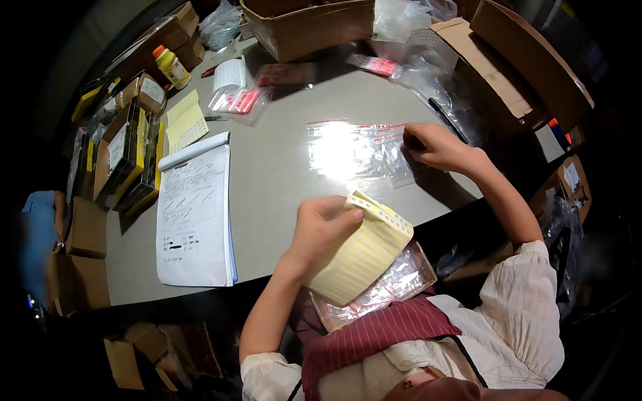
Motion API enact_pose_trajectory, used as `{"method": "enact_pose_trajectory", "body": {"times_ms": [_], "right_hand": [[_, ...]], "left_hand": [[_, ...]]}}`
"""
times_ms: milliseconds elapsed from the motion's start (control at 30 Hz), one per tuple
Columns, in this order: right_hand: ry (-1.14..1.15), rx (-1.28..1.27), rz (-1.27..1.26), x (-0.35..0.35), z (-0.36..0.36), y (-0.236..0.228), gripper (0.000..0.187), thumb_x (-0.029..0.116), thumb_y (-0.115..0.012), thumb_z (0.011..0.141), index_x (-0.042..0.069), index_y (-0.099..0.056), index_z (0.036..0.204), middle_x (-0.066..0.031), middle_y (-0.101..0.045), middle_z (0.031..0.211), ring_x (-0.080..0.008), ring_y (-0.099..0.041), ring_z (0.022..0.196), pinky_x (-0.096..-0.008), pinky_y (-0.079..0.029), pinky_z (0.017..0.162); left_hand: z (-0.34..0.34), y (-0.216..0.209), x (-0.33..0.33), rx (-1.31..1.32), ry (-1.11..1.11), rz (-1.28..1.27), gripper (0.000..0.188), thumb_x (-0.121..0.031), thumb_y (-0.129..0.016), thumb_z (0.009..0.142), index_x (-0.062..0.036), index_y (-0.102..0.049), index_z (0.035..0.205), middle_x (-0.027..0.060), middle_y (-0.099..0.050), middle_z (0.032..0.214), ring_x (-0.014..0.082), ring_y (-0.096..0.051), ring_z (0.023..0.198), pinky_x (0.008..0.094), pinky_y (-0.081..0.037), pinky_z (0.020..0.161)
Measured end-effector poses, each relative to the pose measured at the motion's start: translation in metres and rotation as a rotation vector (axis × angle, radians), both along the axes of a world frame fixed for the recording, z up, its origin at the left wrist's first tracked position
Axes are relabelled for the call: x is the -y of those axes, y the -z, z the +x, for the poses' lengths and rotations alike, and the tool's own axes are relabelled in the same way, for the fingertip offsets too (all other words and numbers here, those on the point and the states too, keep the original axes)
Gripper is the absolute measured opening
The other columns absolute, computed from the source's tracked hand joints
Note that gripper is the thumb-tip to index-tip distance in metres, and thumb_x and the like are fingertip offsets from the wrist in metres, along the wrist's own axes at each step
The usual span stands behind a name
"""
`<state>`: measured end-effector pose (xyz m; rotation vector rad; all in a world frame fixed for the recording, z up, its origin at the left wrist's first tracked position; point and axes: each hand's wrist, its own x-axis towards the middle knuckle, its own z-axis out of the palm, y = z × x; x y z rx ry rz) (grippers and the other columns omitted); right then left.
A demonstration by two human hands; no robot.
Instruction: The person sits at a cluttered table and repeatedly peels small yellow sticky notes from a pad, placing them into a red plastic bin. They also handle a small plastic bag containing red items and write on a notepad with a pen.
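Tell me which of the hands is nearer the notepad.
Left. The left hand, holding the yellow sheet, is to the right of the notepad, apart from it; the right hand is farther right, at the clear bags.

Can't really tell if the right hand (438,148) is pinching anything, fingertips are curled out of sight. Glare washes out part of the clear bags (399,164). Scribbles on the notepad (192,224) are way too tiny, and the far cardboard box (311,33) gets chopped off.
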<state>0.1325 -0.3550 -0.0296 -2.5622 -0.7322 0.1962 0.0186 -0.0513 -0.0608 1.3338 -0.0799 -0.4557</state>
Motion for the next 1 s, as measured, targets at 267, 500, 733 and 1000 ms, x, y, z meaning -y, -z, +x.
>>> {"method": "enact_pose_trajectory", "body": {"times_ms": [267, 500, 733, 1000], "right_hand": [[0.165, 0.237, -0.103, -0.009, -0.015, -0.013, 0.026, 0.017, -0.076, 0.087, 0.0, -0.059, 0.097, -0.0187, -0.065, 0.087, -0.0374, -0.064, 0.082, -0.0434, -0.049, 0.071], [-0.157, -0.013, 0.317, -0.055, -0.096, -0.018, 0.021, 0.018, -0.072, 0.092, 0.001, -0.065, 0.103, -0.0127, -0.066, 0.096, -0.028, -0.065, 0.086, -0.0364, -0.051, 0.071], [-0.126, 0.088, 0.26, -0.065, -0.105, -0.006, 0.023, 0.021, -0.072, 0.091, 0.003, -0.063, 0.103, -0.0137, -0.064, 0.096, -0.0332, -0.062, 0.09, -0.0418, -0.05, 0.079], [-0.071, 0.0, 0.386, -0.064, -0.105, 0.001, 0.023, 0.025, -0.071, 0.086, 0.004, -0.068, 0.096, -0.0161, -0.066, 0.089, -0.036, -0.063, 0.09, -0.0451, -0.051, 0.082]], "left_hand": [[-0.002, 0.006, -0.001, 0.184, 0.009, 0.119, 0.021, -0.001, -0.069, 0.091, 0.0088, -0.073, 0.109, 0.0076, -0.073, 0.096, 0.0116, -0.067, 0.084, 0.0266, -0.055, 0.074], [0.0, 0.015, -0.002, 0.223, -0.02, 0.148, 0.02, -0.001, -0.068, 0.092, 0.0084, -0.073, 0.11, 0.0068, -0.073, 0.096, 0.0106, -0.066, 0.083, 0.0258, -0.054, 0.074], [-0.003, 0.01, 0.0, 0.275, -0.052, 0.169, 0.018, -0.001, -0.07, 0.092, 0.0071, -0.074, 0.107, 0.0057, -0.071, 0.099, 0.0109, -0.065, 0.087, 0.0261, -0.053, 0.077], [-0.008, -0.012, 0.004, 0.396, -0.049, 0.234, 0.018, -0.005, -0.071, 0.088, 0.003, -0.077, 0.104, 0.0085, -0.072, 0.098, 0.0149, -0.066, 0.089, 0.0277, -0.051, 0.08]]}}
